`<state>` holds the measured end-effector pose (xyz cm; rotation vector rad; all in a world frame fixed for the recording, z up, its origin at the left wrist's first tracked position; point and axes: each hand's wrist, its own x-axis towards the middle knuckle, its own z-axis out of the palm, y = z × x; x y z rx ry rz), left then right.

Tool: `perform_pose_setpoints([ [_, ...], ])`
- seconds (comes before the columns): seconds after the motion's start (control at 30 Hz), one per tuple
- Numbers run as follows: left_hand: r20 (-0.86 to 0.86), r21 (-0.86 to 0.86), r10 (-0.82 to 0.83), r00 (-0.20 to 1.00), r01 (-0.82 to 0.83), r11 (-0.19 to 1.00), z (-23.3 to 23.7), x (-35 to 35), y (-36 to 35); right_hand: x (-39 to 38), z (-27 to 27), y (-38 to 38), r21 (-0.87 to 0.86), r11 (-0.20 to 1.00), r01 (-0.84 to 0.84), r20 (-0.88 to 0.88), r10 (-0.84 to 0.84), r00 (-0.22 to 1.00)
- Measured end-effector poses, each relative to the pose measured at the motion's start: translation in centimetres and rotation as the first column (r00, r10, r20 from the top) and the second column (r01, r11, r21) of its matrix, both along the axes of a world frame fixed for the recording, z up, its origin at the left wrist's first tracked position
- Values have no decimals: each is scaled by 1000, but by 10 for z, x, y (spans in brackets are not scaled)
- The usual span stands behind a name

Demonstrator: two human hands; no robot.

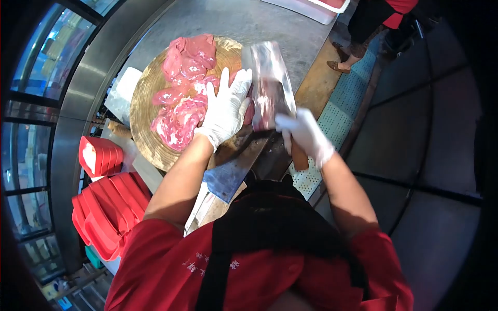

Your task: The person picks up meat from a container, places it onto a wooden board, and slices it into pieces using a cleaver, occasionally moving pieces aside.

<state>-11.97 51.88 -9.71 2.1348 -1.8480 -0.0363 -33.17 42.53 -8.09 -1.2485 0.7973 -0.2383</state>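
Several pieces of raw meat [189,65] lie on a round wooden chopping block [142,111]. My left hand [226,106], in a white glove, rests flat with its fingers spread at the right side of the meat, over a piece partly hidden beneath it. My right hand [305,132], also gloved, is wrapped round the wooden handle [299,157] of a cleaver. The wide, shiny cleaver blade [270,85] is just right of my left hand, at the block's right edge, and looks slightly blurred.
The block stands on a metal table [223,20]. Red trays [111,207] are stacked at the lower left, below a smaller red stack [106,158]. A white tub [319,11] sits at the table's far edge. Another person [365,23] stands at the upper right.
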Motion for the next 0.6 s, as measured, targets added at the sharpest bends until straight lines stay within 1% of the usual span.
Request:
perform_pose_setpoints([
  [0.07,21,-15,-12,1000,13,1000,0,1,-1,25,2,-21,3,999,38,-105,-37,994],
  [0.1,25,-16,-12,1000,12,1000,2,0,0,27,9,-23,24,999,31,-123,-28,992],
  [0.13,15,-2,-4,1000,4,1000,3,-2,2,21,6,-20,22,999,32,-122,-29,992],
  [0.2,4,8,5,1000,-5,1000,6,-6,3,-4,-7,-2,-58,992,-109,-11,109,994],
  [0.23,16,29,10,1000,-11,1000,7,-7,3,-17,-10,14,-36,995,-94,-55,92,994],
  [0.27,31,49,20,999,-21,999,8,-5,2,-28,0,30,-34,996,-80,-91,77,993],
  [0.33,40,51,20,999,-22,998,3,-2,1,-37,11,52,69,998,-9,-155,20,988],
  [0.4,36,21,26,999,-27,999,2,-1,0,-24,12,37,40,999,-35,-130,40,991],
  [0.47,61,20,31,998,-32,999,2,-4,0,5,2,12,45,999,-25,-49,27,998],
  [0.53,88,-5,53,995,-53,999,2,-6,1,34,-3,-8,27,1000,8,-142,-4,990],
  [0.6,89,11,38,995,-39,999,5,-7,4,28,1,-3,15,1000,-17,-133,19,991],
])
